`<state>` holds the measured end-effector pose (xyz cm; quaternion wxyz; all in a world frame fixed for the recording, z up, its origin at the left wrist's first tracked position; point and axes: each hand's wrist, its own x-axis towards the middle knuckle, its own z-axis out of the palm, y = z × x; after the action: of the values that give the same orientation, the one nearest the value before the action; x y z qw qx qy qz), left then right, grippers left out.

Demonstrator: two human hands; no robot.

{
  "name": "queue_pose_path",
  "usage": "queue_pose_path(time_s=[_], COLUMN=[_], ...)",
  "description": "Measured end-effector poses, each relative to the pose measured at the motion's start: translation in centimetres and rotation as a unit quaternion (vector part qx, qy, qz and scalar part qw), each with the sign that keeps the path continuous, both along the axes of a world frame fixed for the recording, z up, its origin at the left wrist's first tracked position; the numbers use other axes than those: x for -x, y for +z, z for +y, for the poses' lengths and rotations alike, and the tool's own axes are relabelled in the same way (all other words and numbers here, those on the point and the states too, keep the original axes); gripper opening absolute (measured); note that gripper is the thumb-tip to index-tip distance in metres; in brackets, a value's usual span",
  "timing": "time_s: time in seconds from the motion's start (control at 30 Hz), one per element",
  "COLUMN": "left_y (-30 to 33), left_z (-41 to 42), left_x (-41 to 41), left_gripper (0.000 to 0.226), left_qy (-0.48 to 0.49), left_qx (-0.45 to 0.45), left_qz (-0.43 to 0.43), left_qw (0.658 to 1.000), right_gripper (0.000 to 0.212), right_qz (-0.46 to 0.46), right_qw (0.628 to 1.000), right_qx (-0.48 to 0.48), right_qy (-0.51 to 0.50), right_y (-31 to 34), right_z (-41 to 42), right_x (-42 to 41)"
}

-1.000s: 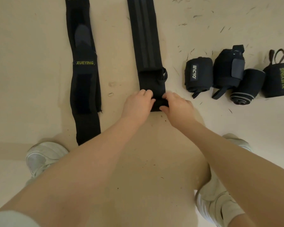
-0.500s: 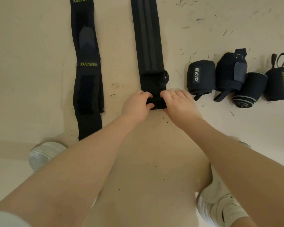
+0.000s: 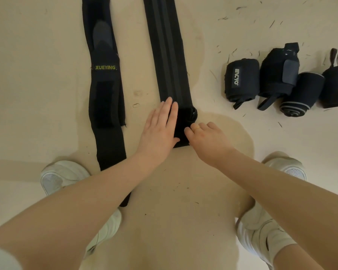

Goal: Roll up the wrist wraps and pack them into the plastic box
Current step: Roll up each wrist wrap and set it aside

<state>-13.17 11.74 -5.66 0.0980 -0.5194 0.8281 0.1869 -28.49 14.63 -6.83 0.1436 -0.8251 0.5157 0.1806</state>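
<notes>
A black striped wrist wrap (image 3: 165, 47) is laid flat on the beige floor (image 3: 47, 114), running from 12 o'clock down to the centre, where its near end is folded over. The left hand (image 3: 157, 131) is pressed on that end with fingers (image 3: 169, 106) straight and flat. The right hand (image 3: 205, 138) is set against the fold's right edge, its fingers curled and pinching the fabric. A second unrolled wrap (image 3: 105, 94), marked XUEYING, is laid parallel at 10 o'clock. Four rolled wraps (image 3: 241, 80) are lined up touching one another at 2 o'clock. White shoes (image 3: 61, 176) are seen at 7 and 5 o'clock.
</notes>
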Motion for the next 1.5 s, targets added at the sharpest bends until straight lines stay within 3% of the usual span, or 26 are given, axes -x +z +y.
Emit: queue_pose_path(time_s=[0.1, 0.17, 0.3, 0.43, 0.53, 0.7, 0.77, 0.83, 0.9, 1.0, 1.13, 1.23, 1.4, 1.5], left_y=[-1.2, -1.5, -1.9, -1.5, -1.2, -1.5, -1.5, -1.7, -1.8, -1.8, -2.0, -2.2, -2.0, -1.7], left_z=[-0.8, -0.7, -0.5, -0.6, -0.7, -0.7, -0.8, -0.9, -1.3, -1.9, -2.4, -2.4, -2.8, -3.4], left_x=[0.0, -0.4, -1.0, -0.5, -0.5, -0.8, -0.7, -0.7, -0.5, -0.3, -0.3, -0.3, -0.5, -0.6], left_gripper=[0.067, 0.058, 0.056, 0.047, 0.049, 0.054, 0.052, 0.051, 0.048, 0.044, 0.037, 0.037, 0.052, 0.053], left_qy=[-0.025, -0.035, -0.035, -0.017, -0.004, -0.019, 0.003, 0.022, 0.042, 0.1, 0.109, 0.137, 0.181, 0.17], left_qx=[-0.097, -0.117, -0.125, -0.134, -0.148, -0.132, -0.129, -0.118, -0.107, -0.105, -0.102, -0.118, -0.156, -0.154], left_qz=[-0.014, -0.002, 0.005, 0.021, 0.034, 0.014, 0.032, 0.056, 0.084, 0.134, 0.154, 0.183, 0.19, 0.188], left_qw=[0.995, 0.993, 0.992, 0.991, 0.988, 0.991, 0.991, 0.991, 0.99, 0.98, 0.977, 0.966, 0.952, 0.955], right_gripper=[0.029, 0.041, 0.043, 0.052, 0.042, 0.033, 0.03, 0.023, 0.021, 0.046, 0.04, 0.043, 0.036, 0.027], right_qz=[0.025, 0.022, 0.01, -0.052, -0.087, -0.087, -0.094, -0.095, -0.09, -0.063, -0.076, -0.129, -0.171, -0.232], right_qw=[0.996, 0.992, 0.989, 0.999, 0.991, 0.933, 0.938, 0.975, 0.985, 0.993, 0.996, 0.989, 0.97, 0.934], right_qx=[0.087, 0.121, 0.143, -0.001, -0.066, -0.242, -0.173, -0.008, 0.078, 0.077, 0.038, -0.051, -0.107, -0.136], right_qy=[0.02, 0.029, 0.03, -0.013, -0.078, -0.25, -0.284, -0.199, -0.123, -0.066, -0.017, -0.059, -0.133, -0.234], right_y=[-0.5, -0.6, -1.3, -0.1, 0.6, 1.3, 1.2, 0.8, 0.1, -0.2, -0.1, 0.0, 0.9, 0.6], right_z=[0.7, 1.3, 1.4, 0.2, -1.3, -5.0, -4.6, -3.0, -1.8, -1.8, -3.3, -4.7, -6.4, -6.9], right_x=[-0.3, -0.4, 0.4, 0.2, -0.1, -0.5, -0.1, 0.2, 0.9, 1.6, 1.8, 1.9, 1.5, 1.5])
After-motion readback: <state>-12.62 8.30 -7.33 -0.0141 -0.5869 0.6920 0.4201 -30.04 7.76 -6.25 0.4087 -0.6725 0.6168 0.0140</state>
